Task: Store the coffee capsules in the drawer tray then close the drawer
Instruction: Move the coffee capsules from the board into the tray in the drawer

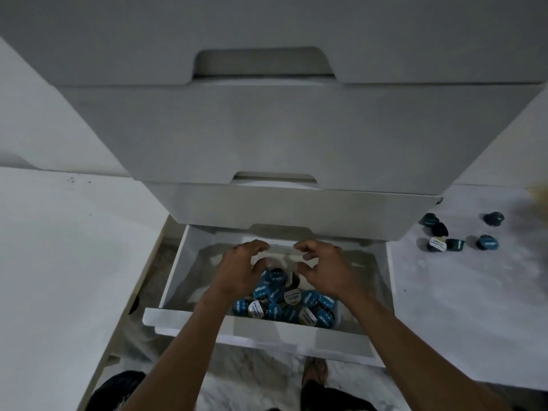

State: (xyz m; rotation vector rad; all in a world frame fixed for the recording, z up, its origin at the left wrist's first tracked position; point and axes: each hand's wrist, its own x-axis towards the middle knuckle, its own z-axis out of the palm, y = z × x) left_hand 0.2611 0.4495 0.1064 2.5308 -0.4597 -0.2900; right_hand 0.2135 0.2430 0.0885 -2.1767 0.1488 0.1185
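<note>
You are mid-storing: both hands hover over the capsules piled in the tray of the open drawer at lower centre, left hand and right hand each with a loose, empty grip. Next, likely fetch the stray capsules lying on the pale floor at right, beside the white cabinet.

This looks like a home: a white stack of handle-less drawers stands on a pale marble-patterned floor, with coffee capsules in the open bottom drawer and a bare foot below.
</note>
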